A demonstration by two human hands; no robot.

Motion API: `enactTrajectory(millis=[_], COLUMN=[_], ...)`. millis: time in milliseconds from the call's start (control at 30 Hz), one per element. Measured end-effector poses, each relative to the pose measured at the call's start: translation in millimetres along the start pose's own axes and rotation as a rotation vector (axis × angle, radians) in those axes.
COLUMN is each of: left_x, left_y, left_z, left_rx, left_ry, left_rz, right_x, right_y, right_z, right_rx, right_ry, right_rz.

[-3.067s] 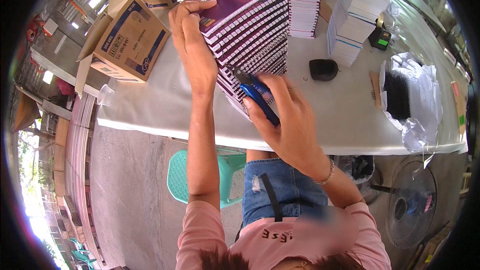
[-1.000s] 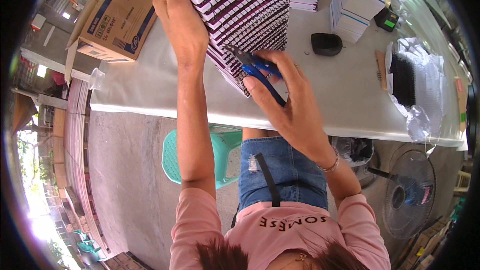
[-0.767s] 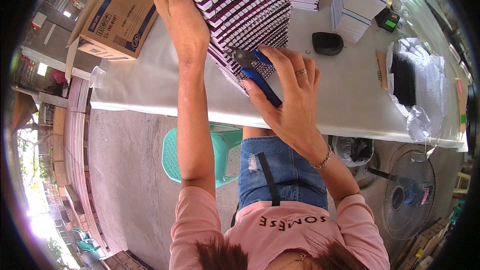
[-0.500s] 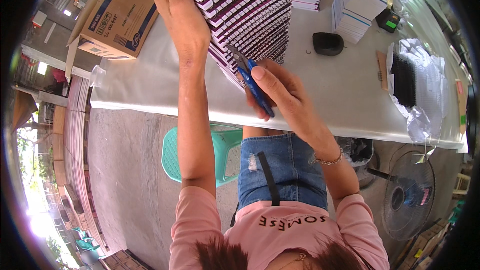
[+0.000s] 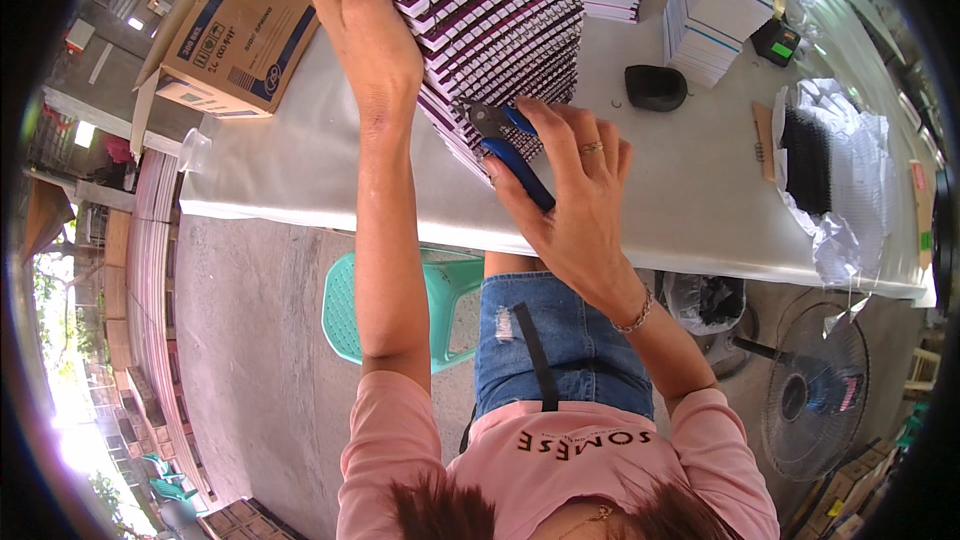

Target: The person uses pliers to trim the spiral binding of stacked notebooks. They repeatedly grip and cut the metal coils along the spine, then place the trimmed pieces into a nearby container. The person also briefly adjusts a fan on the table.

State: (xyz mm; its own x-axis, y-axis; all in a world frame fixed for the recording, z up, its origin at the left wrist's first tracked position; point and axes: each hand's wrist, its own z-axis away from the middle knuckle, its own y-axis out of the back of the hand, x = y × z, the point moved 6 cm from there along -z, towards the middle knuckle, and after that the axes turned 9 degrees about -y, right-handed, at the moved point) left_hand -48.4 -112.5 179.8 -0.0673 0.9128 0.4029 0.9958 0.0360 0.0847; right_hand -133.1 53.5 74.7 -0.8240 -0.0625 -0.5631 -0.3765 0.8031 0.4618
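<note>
**Trimming wire ends on a slanted stack of notebooks**

White cloth covers the long table (image 5: 300, 155), which stands on bare concrete, with a green plastic stool (image 5: 345, 305) below its edge. From the left: an open cardboard box (image 5: 235, 35) sits at the far corner. Next to it, the left hand (image 5: 365, 25) lies flat and spread on the fanned stack of spiral notebooks (image 5: 500, 20), pressing it down. Just right of this, the right hand (image 5: 575, 195) is closed around the blue handles of small cutting pliers (image 5: 505, 145); the nose of the tool touches the wire spines at the near end of the stack. I cannot tell how far the tool is opened.

To do this step well, I think the left hand should keep firm pressure so the books do not slide, and its fingers should stay away from the blades. The pliers should meet only one wire end, close to the coil.

Further right lie a black rounded object (image 5: 655, 87), white paper stacks (image 5: 725, 0) and a bag with black coils (image 5: 820, 165).
</note>
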Motion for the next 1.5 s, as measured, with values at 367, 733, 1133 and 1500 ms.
enactTrajectory(millis=[367,733,1133,1500], left_x=[-6.7,-1.5,-2.5,-7.0], left_y=[0.1,-2.4,-1.1,-1.1], left_z=[0.3,3.6,0.1,3.0], left_rx=[0.029,0.068,0.009,0.037], left_ry=[-0.030,-0.026,-0.013,0.013], left_rz=[0.007,0.075,0.039,0.084], right_x=[5.4,29.8,7.9,14.5], right_y=[1.9,-30.5,-3.3,-4.9], right_z=[3.5,11.8,14.8,11.3], right_rx=[-0.076,-0.774,-0.041,-0.213], right_ry=[-0.083,-0.759,-0.058,-0.262], right_rz=[-0.099,-0.939,0.075,-0.225])
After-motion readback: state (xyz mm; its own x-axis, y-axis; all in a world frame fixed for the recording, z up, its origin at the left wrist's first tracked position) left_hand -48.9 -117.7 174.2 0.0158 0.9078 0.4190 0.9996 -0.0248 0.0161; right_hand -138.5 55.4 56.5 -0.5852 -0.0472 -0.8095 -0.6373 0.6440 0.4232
